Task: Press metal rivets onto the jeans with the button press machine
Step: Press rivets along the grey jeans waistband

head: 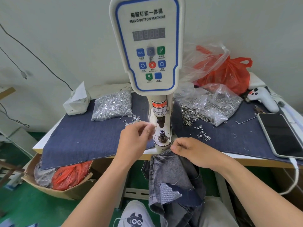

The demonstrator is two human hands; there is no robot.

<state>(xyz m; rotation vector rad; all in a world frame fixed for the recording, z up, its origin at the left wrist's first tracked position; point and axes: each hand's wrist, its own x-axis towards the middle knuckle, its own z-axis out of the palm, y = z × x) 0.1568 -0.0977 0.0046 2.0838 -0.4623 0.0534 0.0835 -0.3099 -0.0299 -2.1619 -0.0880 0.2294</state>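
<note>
Bright even light, wide-angle edge distortion.

The left hand [136,136] has blurred fingertips, so any rivet there is unreadable. The jeans [173,182] and phone [283,135] run past the edges.

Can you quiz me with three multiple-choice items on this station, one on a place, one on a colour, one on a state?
1. Where does the phone lie?
A. right end of the table
B. left end of the table
C. in the cardboard box

2. What colour is the cloth covering the table?
A. red
B. dark blue
C. white

3. What is the right hand doing?
A. resting flat on the cloth
B. pressing a panel button
C. pinching the jeans at their top edge

Answers: 1 A, it lies screen up by the right edge. 2 B, blue denim spreads under the servo button machine. 3 C, the fingers curl on the fabric below the die.
</note>
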